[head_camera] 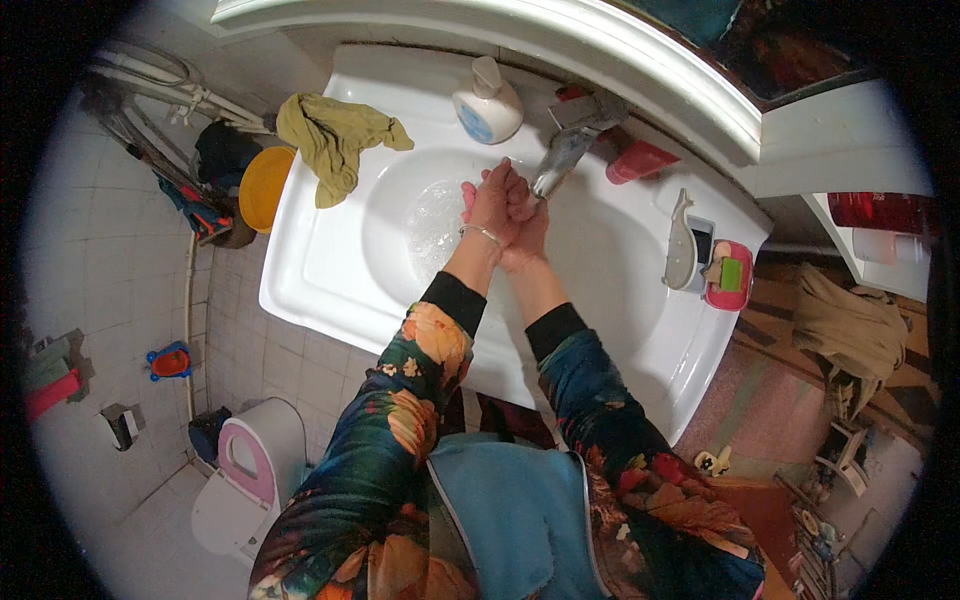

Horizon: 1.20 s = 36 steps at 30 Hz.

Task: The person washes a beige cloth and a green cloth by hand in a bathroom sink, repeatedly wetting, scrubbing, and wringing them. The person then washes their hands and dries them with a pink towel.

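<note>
Over a white washbasin, my left hand and my right hand are pressed together beneath the spout of a chrome faucet. The fingers overlap and look curled around each other; no object shows between them. A bracelet circles my left wrist. Bubbly water lies in the bowl beside the left hand. Behind the hands stands a white pump bottle. An olive-green cloth drapes over the basin's back left corner.
A red tube lies right of the faucet. On the right rim are a grey holder and a pink soap dish with green soap. A yellow basin is at the left, and a toilet stands lower left.
</note>
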Available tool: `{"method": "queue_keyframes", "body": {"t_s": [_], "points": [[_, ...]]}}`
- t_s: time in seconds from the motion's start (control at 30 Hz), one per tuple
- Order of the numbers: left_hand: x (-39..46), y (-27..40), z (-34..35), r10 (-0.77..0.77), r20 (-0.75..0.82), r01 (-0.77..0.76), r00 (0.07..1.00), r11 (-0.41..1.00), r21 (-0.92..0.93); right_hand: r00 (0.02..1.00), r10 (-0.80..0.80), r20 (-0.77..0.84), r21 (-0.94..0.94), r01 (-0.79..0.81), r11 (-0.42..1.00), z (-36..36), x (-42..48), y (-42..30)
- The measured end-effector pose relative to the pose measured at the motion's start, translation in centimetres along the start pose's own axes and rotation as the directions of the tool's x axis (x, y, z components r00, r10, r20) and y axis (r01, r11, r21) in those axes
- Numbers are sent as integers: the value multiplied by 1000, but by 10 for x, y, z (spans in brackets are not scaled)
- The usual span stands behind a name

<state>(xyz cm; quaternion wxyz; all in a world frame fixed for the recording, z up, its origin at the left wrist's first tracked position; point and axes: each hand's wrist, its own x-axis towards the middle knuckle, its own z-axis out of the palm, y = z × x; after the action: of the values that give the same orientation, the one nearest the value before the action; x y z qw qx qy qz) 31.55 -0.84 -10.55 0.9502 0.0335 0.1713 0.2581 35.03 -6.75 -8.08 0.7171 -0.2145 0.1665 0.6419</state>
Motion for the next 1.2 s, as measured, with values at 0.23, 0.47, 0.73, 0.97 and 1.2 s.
{"method": "queue_keyframes", "body": {"t_s": [0.23, 0.47, 0.73, 0.97, 1.2], "points": [[18, 1, 9, 551, 492, -242, 674, -465, 852, 997, -48, 64, -286, 65, 956, -8, 6, -3], [-2, 36, 5, -188, -30, 188, 982, 931, 313, 817, 196, 542, -394, 40, 918, -42, 49, -48], [-25, -14, -4, -160, -9, 160, 987, 987, 23, 892, 26, 451, -658, 352, -666, 18, 2, -10], [-27, 9, 1, -102, -89, 103, 991, 151, 983, 941, 303, 151, -830, -45, 556, -7, -10, -62], [-34, 24, 17, 210, 67, -18, 975, -229, 973, 983, -154, -98, -161, 138, 977, -53, 17, -37]]}}
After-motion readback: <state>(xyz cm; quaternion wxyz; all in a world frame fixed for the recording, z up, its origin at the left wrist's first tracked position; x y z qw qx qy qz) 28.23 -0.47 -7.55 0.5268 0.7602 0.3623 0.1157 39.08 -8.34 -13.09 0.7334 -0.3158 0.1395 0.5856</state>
